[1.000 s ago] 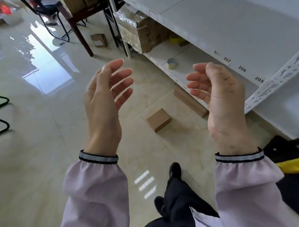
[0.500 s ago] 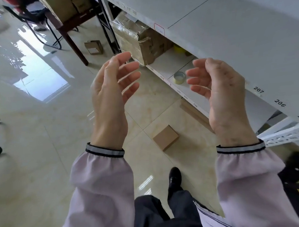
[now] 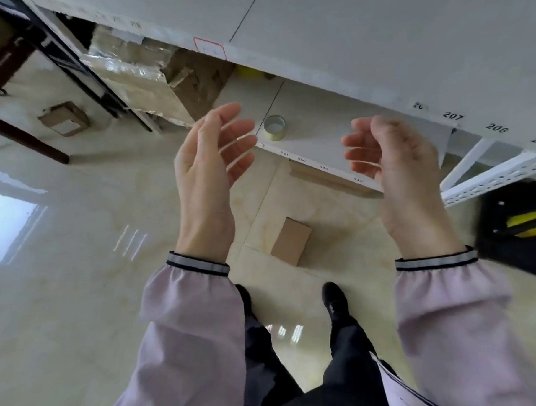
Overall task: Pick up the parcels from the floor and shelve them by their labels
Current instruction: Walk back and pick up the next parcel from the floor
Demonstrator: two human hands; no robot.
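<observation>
A small brown cardboard parcel (image 3: 291, 241) lies on the tiled floor just ahead of my feet, between my two forearms. Another small parcel with a white label (image 3: 64, 118) lies on the floor at the far left, near a table leg. A flat brown parcel (image 3: 327, 179) lies under the lowest shelf's edge. My left hand (image 3: 210, 171) and my right hand (image 3: 397, 169) are raised, palms facing each other, fingers apart, holding nothing. The white shelf unit (image 3: 376, 44) with number labels 207 and 206 fills the top right.
A tape roll (image 3: 275, 128) sits on the lower shelf board. A large film-wrapped carton (image 3: 138, 76) stands at the shelf's left end. A dark wooden table leg (image 3: 21, 133) is at the far left. A black and yellow object (image 3: 519, 225) lies at the right.
The view has tilted down and moved closer to the shelf. The small parcel now lies nearer my feet. Both hands stay raised and empty, a little nearer the shelf.
</observation>
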